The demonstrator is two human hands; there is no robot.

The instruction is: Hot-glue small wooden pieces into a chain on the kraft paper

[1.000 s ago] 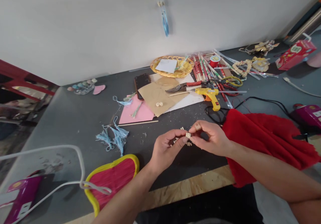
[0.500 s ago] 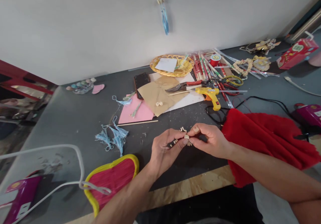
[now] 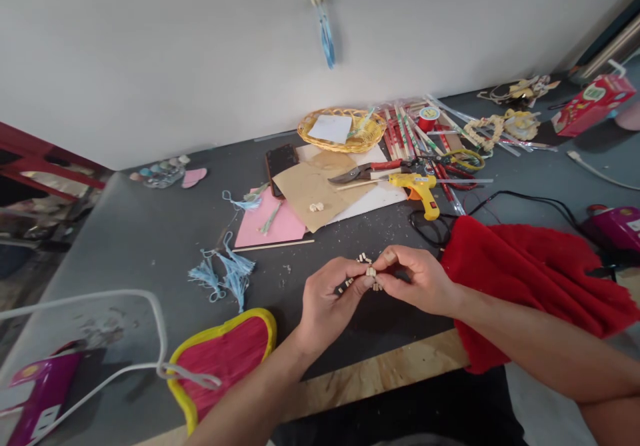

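Note:
Pinched between the fingers of my left hand (image 3: 333,296) and my right hand (image 3: 417,279) is a small cluster of pale wooden pieces (image 3: 371,272), over the dark table. Some of its pieces show above and below the fingertips; the rest is covered by my fingers. Beyond my hands, a few similar pale pieces (image 3: 316,207) lie on brown paper (image 3: 300,183). A yellow glue gun (image 3: 423,193) rests on the table near pliers with red handles (image 3: 385,166). Light blue tassels (image 3: 235,269) lie to the left of my hands.
A red cloth (image 3: 525,279) is under my right forearm. A pink and yellow heart-shaped piece (image 3: 227,346) lies by my left forearm. Behind are a wicker basket (image 3: 367,141), a phone (image 3: 283,161), wrapped sticks (image 3: 400,133) and a red carton (image 3: 595,106). White and black cables cross the sides.
The view has shifted very slightly. Both hands keep the cluster pinched in almost the same place, with no other clear movement.

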